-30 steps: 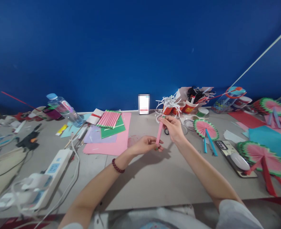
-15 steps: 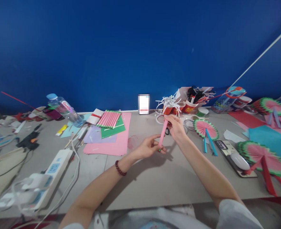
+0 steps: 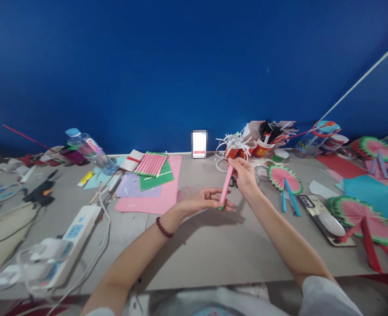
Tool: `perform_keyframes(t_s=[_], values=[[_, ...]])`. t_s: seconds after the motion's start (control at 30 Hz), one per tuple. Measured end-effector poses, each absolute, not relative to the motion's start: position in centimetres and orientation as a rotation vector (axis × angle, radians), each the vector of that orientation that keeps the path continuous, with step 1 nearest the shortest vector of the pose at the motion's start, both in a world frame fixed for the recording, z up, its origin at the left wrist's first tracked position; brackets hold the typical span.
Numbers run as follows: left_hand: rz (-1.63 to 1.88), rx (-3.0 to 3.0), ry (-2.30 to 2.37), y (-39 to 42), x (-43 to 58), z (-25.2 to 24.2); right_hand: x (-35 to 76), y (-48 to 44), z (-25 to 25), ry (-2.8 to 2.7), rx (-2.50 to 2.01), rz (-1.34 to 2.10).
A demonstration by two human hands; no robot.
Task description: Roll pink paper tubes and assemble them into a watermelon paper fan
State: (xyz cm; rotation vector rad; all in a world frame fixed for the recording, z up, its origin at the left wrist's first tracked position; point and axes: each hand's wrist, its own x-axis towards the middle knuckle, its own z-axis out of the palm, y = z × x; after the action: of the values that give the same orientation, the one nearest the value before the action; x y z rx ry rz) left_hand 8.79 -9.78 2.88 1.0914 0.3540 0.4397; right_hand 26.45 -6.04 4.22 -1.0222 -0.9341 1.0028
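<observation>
A narrow folded pink paper strip (image 3: 226,186) with a green tip is held slantwise above the table. The upper end is pinched between the thumb and fingers of my right hand (image 3: 244,175). At the lower, green end is my left hand (image 3: 207,200), its thumb against the strip and its fingers reaching behind it. A pair of scissors (image 3: 234,181) with dark handles lies just behind the strip, partly hidden by my right hand. To the left, a pleated pink paper with green edges (image 3: 152,164) rests on a green sheet (image 3: 157,179).
Finished watermelon-like paper fans (image 3: 367,215) and a phone (image 3: 307,210) under a white mouse (image 3: 331,223) lie right. Cups with paper scraps (image 3: 235,145) stand at the back. A power strip (image 3: 72,241), glue gun (image 3: 40,191) and tilted bottle (image 3: 91,151) are on the left.
My left hand has shifted slightly down along the strip, its fingers straighter and more extended behind the lower end. My right hand keeps its pinch at the top.
</observation>
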Motion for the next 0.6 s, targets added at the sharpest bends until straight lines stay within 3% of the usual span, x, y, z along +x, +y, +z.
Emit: perform_keyframes(t_s=[0.23,0.6], values=[[0.487,0.961,0.391,-9.7,8.8,2.6,26.8,-6.1,3.9,-1.081,-1.154,0.878],[0.569,0.742,0.375,-7.5,7.7,0.6,29.2,-5.0,4.5,-0.951,-1.115,1.267]])
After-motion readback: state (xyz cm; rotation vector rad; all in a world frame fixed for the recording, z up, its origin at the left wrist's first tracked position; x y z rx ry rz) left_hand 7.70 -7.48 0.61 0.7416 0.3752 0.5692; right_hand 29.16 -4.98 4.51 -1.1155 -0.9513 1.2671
